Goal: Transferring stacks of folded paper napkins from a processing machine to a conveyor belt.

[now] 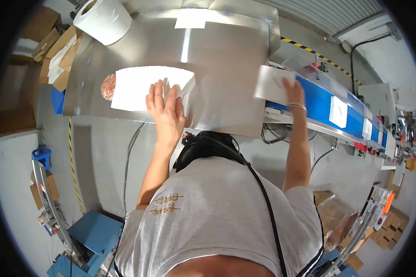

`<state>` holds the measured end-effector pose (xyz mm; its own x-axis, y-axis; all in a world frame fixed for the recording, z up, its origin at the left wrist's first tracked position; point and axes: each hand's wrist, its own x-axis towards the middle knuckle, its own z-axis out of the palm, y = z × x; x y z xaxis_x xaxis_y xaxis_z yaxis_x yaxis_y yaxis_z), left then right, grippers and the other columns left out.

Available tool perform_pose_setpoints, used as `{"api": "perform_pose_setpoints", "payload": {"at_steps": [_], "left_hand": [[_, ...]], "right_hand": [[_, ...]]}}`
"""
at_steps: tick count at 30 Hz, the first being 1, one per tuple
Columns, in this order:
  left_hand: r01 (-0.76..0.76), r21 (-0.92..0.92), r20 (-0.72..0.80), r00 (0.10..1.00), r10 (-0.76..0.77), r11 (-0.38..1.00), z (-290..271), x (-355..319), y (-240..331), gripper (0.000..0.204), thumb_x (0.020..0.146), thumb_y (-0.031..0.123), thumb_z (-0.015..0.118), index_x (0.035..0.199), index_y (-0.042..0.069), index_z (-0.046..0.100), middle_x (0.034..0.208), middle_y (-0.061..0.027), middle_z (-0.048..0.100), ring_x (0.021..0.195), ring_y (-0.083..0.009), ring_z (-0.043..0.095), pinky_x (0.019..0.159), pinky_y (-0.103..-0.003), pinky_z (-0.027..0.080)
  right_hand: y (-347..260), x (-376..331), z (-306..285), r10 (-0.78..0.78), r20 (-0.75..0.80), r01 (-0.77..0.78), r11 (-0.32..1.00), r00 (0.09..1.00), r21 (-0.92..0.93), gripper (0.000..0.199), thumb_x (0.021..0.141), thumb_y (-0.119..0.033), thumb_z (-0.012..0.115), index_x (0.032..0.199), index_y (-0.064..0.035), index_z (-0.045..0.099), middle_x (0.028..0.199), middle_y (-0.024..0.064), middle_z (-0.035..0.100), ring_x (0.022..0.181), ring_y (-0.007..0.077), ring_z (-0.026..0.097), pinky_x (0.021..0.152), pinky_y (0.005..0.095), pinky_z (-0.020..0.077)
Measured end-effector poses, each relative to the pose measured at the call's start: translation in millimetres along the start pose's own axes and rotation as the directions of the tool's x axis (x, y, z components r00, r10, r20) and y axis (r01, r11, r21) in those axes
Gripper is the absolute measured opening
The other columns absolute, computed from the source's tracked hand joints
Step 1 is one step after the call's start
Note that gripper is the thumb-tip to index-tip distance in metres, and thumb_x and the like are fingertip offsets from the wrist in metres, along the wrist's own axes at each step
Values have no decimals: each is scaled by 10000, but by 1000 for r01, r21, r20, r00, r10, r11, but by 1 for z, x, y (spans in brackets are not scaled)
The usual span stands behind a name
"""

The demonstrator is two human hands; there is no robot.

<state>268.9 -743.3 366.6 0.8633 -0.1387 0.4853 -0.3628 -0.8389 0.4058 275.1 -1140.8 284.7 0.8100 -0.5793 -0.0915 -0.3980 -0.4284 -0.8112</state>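
Head view: I have the left hand (165, 108) resting, fingers loosely spread, on a white paper stack (133, 88). The right hand (295, 92), blurred, meets a white sheet (271, 85) at the blue belt (316, 97); I can't tell whether its fingers pinch. Beyond them, white pieces (338, 112) already lie along the belt; the stack, I judge, is what's left.
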Motion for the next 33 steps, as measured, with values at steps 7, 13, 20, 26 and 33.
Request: {"api": "perform_pose_setpoints", "payload": {"at_steps": [7,13,20,26,33], "left_hand": [[7,-16,-30,1000,-8,1000,4,-1,2,296,744,7,607,1021,93,667,1358,-150,407,1299,-394,289,1049,-561,172],[-37,-24,26,999,38,999,-1,2,3,276,732,35,625,993,108,677,1388,-146,374,1332,-398,232,1060,-558,131],[12,-13,38,999,-12,1000,-7,4,-14,423,797,136,627,1208,68,551,1417,-228,280,1335,-424,188,1057,-536,185],[26,-28,1,1000,-26,999,-8,5,-14,357,770,9,610,1124,55,609,1366,-204,373,1287,-414,293,1040,-518,249],[32,24,-22,999,-31,999,-1,3,-13,325,760,32,618,1068,132,652,1361,-152,412,1305,-382,295,1061,-536,198]], "right_hand": [[-33,-11,-8,-494,-67,410,784,867,-466,516,694,-281,747,1099,-23,558,1093,185,583,1017,340,542,881,399,434],[-152,-74,117,-629,587,593,751,510,289,529,729,-229,740,1213,-191,530,1346,103,422,1242,311,374,1010,392,354],[-107,-60,119,-411,587,10,825,697,565,436,833,-288,677,1126,-9,516,1033,59,599,924,122,540,826,277,446],[-19,-15,8,50,68,-58,990,996,129,368,824,-352,665,996,-31,610,907,85,638,814,186,585,731,327,471],[-47,-22,-5,-301,-171,158,813,938,-560,602,702,-317,734,1178,-29,501,1132,198,566,1029,377,539,875,434,439]]}}
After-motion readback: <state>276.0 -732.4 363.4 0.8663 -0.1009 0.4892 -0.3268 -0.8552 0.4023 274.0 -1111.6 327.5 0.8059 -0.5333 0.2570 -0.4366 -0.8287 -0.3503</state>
